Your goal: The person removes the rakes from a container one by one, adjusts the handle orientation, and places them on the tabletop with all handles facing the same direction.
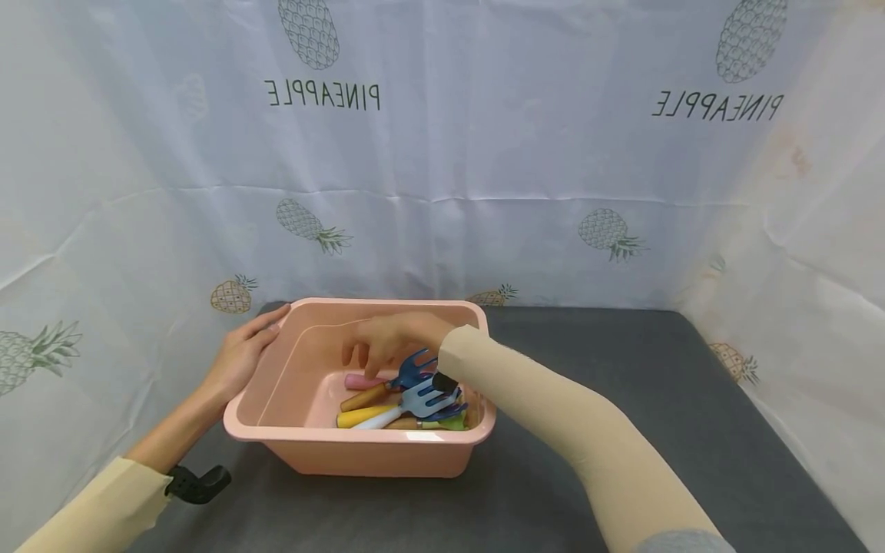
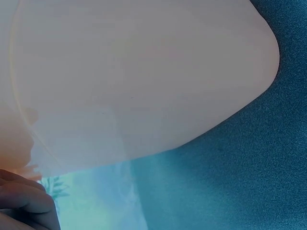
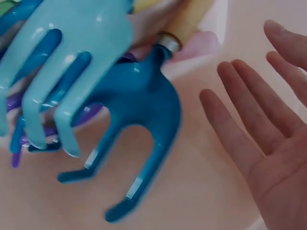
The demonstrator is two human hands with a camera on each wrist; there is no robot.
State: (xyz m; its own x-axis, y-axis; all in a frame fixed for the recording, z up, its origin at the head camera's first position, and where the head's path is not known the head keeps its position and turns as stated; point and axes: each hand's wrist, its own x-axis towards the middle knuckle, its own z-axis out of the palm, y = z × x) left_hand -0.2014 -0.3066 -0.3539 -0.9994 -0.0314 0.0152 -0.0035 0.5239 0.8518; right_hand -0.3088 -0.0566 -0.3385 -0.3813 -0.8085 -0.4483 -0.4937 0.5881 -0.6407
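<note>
A pink plastic basin (image 1: 366, 455) stands on the dark tabletop, with several small garden tools inside. My left hand (image 1: 238, 359) holds its left rim; curled fingers (image 2: 26, 199) show at the corner of the left wrist view. Inside the basin, my right hand (image 1: 382, 338) hovers over the tools, its fingers extended and apart, holding nothing. Nearest to it lies a dark blue hand fork (image 3: 144, 103) with a wooden handle (image 1: 365, 397). A light blue hand fork (image 1: 420, 398) with a white handle overlaps it. Pink (image 1: 359, 382) and yellow handles (image 1: 356, 417) show nearby.
A grey-black cloth (image 1: 594, 369) covers the table. White curtains (image 1: 442, 146) printed with pineapples hang behind and at both sides. Inside the basin, a green tool part (image 1: 452, 423) and purple prongs (image 3: 88, 114) are partly hidden beneath the forks.
</note>
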